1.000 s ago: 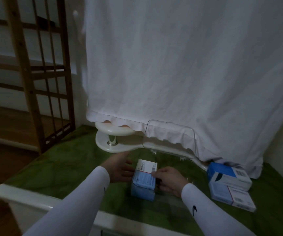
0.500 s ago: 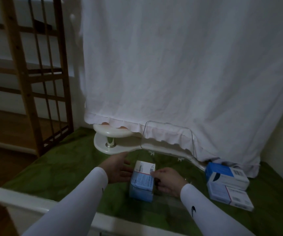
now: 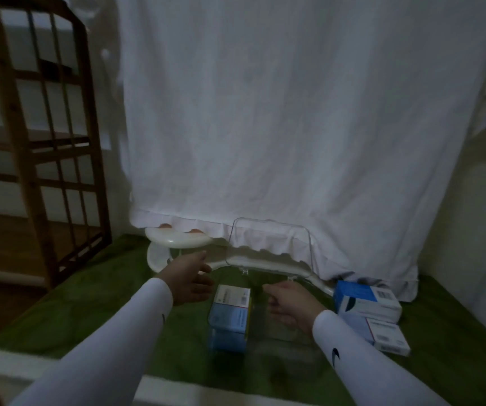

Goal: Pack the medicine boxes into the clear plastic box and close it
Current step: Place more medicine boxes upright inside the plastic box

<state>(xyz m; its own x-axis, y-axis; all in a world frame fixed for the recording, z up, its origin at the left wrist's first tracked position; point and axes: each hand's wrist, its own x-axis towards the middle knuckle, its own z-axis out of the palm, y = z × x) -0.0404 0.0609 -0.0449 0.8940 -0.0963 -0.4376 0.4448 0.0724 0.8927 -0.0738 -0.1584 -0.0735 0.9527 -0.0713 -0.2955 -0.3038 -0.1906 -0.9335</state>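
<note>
**Hands beside the clear box, one medicine box inside**

Head view: clear plastic box (image 3: 277, 344) sits on the green cloth (image 3: 89, 312) of the worktop; its clear lid (image 3: 269, 244) stands up at the back, so the box is open; one blue medicine box (image 3: 230, 316) stands on end inside it, against the left wall; the rest of the clear box looks bare, though it is dim and hard to see through; the left hand (image 3: 189, 278) is just left of that medicine box, fingers spread loose, its grip open and not touching anything; the right hand (image 3: 290, 303) is over the middle of the clear box, fingers bent a little, its grip open and holding nothing; both arms wear white sleeves; two more medicine boxes lie to the right on the cloth, a blue and white one (image 3: 366, 300) resting on top of a paler one (image 3: 382, 334), near the right wrist but apart from it; a white sheet (image 3: 280, 127) hangs behind; a white curved stand (image 3: 177, 240) sits at the back left under its hem; a wooden rack (image 3: 39, 148) stands at the far left.
</note>
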